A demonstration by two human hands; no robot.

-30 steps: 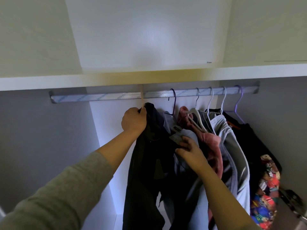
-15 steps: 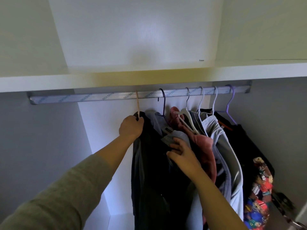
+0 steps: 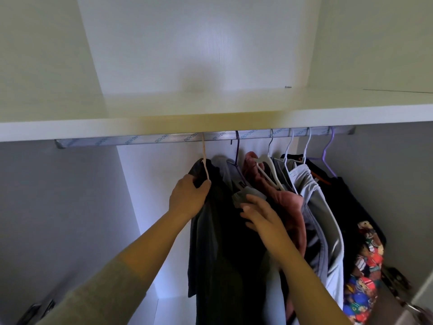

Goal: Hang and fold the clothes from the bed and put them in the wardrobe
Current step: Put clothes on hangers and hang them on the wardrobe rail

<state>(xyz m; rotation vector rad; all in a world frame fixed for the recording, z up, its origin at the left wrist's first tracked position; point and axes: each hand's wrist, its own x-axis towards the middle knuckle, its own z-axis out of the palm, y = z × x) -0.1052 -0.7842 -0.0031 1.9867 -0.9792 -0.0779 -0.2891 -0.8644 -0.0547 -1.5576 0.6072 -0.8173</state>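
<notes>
- While I watch through the head camera, the wardrobe (image 3: 70, 131) fills the view, with a white shelf across the top and a rail (image 3: 140, 140) just under it.
- On the right half of the rail a row of clothes hangs close together: a pink garment (image 3: 288, 202), a light grey garment (image 3: 323, 219) and a patterned garment (image 3: 365, 266) at the far right.
- At the left end of this row hangs the dark garment (image 3: 222, 242), touching its neighbours and reaching down out of view.
- My left hand (image 3: 187, 198) grips the top of the dark garment, with its fingers curled round the cloth and the neck of the hanger.
- My right hand (image 3: 260, 214) is just beside it, and pinches a grey fold (image 3: 243, 195) between thumb and fingers.
- A beige hanger (image 3: 203, 156) carries the dark garment, and its hook goes up to the rail; I cannot tell if it sits fully over it, because the shelf edge hides the top.
</notes>
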